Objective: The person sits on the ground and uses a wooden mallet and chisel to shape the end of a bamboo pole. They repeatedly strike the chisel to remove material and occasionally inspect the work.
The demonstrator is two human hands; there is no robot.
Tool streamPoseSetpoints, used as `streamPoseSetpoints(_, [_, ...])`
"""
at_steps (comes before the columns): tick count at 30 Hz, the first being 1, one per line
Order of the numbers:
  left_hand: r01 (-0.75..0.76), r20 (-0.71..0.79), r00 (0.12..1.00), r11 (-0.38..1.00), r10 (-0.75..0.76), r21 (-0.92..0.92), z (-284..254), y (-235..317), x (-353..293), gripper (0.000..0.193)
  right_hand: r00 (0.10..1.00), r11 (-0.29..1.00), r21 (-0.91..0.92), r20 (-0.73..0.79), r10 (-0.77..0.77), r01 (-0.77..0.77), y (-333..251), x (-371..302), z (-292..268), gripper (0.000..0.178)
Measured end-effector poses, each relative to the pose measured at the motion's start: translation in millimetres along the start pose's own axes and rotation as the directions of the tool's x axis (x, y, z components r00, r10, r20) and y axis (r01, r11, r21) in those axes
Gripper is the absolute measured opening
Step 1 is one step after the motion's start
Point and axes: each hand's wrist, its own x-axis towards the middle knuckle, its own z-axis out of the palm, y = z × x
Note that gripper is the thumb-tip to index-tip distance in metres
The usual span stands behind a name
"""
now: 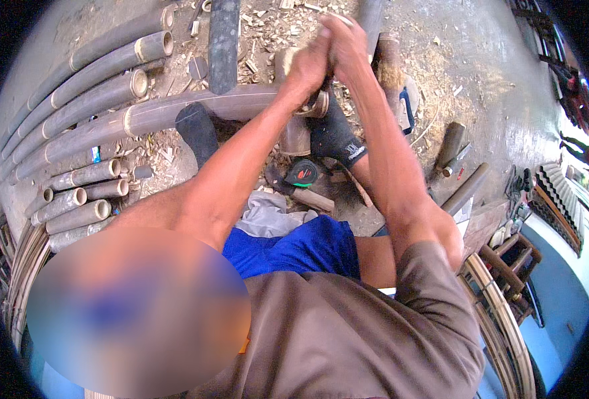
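Observation:
My left hand [309,65] and my right hand [345,45] are close together at the top middle, both closed. Whatever they grip is hidden by the fingers. Just below them is the cut end of a long brown bamboo pole [208,104], which lies across the floor from the left. A dark-socked foot [334,135] is beside that end, and another dark-covered foot [198,133] rests against the pole further left. Short bamboo pieces [295,137] lie under and near the pole's end. A black and green tape measure [301,174] sits between my forearms.
Several long bamboo poles [101,50] lie side by side at the left, with shorter bamboo lengths [81,216] nearer. Wood chips [268,40] cover the floor around the hands. At the right are a short bamboo tube [450,143] and a wooden stool [510,272].

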Motion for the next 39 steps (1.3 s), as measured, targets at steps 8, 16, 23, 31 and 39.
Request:
streamPoseSetpoints(8, [-0.102,-0.296,0.939,0.680,-0.175,-0.726,-1.0,-32.7,-22.7,0.080,0.756,0.790,-0.590,0.592,0.280,0.169,12.5,32.9,78.0,0.028])
streamPoseSetpoints(16, [-0.073,-0.028,0.997,0.997,0.072,-0.039,-2.6,-30.1,6.5,0.096,0.914,0.908,-0.296,0.190,0.359,-0.296,25.8,38.3,3.0,0.015])
streamPoseSetpoints(23, [-0.290,0.387,0.872,0.954,0.299,-0.083,11.6,-32.9,10.9,0.094,0.986,0.993,0.058,-0.126,0.106,-0.099,10.4,-16.6,-38.0,0.016])
streamPoseSetpoints(31, [-0.487,0.662,0.679,0.870,0.317,0.083,29.3,-35.6,-2.7,0.082,0.931,0.870,0.486,-0.347,0.111,0.077,38.9,-83.2,-63.7,0.012])
streamPoseSetpoints(39, [-0.213,0.461,0.887,0.895,0.010,0.392,-8.8,-13.5,36.1,0.077,0.888,0.935,0.221,-0.429,-0.163,0.278,28.0,-31.6,-11.9,0.016])
